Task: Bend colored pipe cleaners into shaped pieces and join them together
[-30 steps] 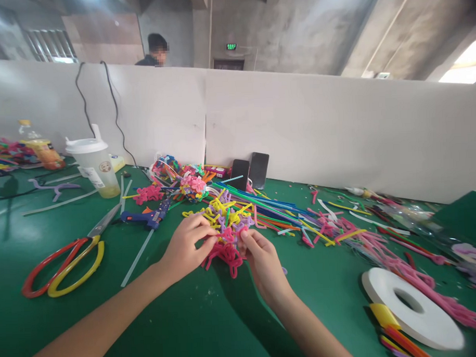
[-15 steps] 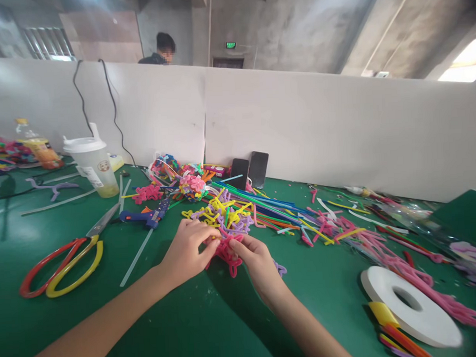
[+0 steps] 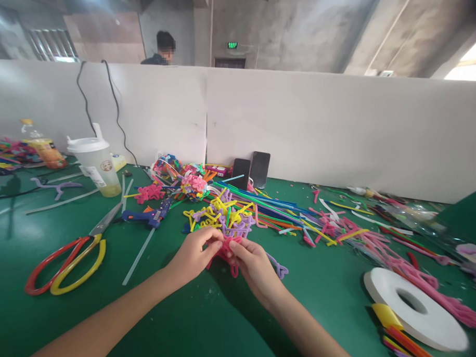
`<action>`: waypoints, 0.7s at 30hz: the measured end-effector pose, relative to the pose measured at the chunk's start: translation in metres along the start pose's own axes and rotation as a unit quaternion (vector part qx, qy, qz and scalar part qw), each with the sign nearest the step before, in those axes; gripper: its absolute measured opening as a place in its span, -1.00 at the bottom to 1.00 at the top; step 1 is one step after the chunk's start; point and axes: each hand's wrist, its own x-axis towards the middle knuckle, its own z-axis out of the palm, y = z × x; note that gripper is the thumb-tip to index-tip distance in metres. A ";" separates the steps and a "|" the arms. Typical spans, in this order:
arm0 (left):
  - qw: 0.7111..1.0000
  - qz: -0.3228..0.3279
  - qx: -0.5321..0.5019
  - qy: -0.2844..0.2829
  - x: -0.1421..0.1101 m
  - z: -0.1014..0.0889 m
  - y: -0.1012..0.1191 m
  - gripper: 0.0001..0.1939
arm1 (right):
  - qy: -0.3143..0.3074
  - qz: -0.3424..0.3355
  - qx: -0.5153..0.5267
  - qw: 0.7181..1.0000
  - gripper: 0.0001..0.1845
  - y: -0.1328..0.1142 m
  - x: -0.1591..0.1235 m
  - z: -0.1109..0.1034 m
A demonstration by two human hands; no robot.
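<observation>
Pinched between both hands is a pink piece of bent pipe cleaner (image 3: pixel 234 270), its loops showing below the fingers. My left hand (image 3: pixel 193 251) grips it from the left with thumb and forefinger. From the right, my right hand (image 3: pixel 253 257) holds the same piece, thumb on top. Its middle is partly covered by the fingertips. Just beyond the hands lies a heap of yellow bent pipe cleaners (image 3: pixel 239 215) and purple bent pipe cleaners (image 3: pixel 240 229). A loose purple looped piece (image 3: pixel 280 269) rests beside my right hand.
Scissors (image 3: pixel 79 262), a blue glue gun (image 3: pixel 151 217) with its glue stick, and a lidded cup (image 3: pixel 97 168) stand left. Behind are a multicoloured pipe-cleaner ball (image 3: pixel 194 186) and two phones (image 3: pixel 259 170) against a white partition (image 3: pixel 330 128). A white tape roll (image 3: pixel 434 322) lies right.
Both hands stay on the pink piece, which has turned slightly so less of it shows between the fingers. The whole view has shifted a little.
</observation>
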 end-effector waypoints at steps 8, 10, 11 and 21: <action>0.998 -0.025 -0.047 -0.026 0.000 0.000 0.001 -0.87 | -0.020 0.039 0.102 0.994 -0.78 0.001 0.000 0.001; 0.999 -0.012 -0.020 -0.026 0.001 -0.005 0.002 -0.88 | -0.011 0.031 0.090 0.995 -0.77 -0.002 0.001 0.000; 1.000 -0.005 -0.008 -0.018 0.002 -0.007 0.002 -0.89 | -0.006 0.028 0.084 0.996 -0.76 -0.003 0.001 0.000; 0.989 -0.003 0.052 0.137 -0.005 0.008 0.003 -0.92 | -0.014 0.015 0.025 0.999 -0.73 0.001 -0.004 0.009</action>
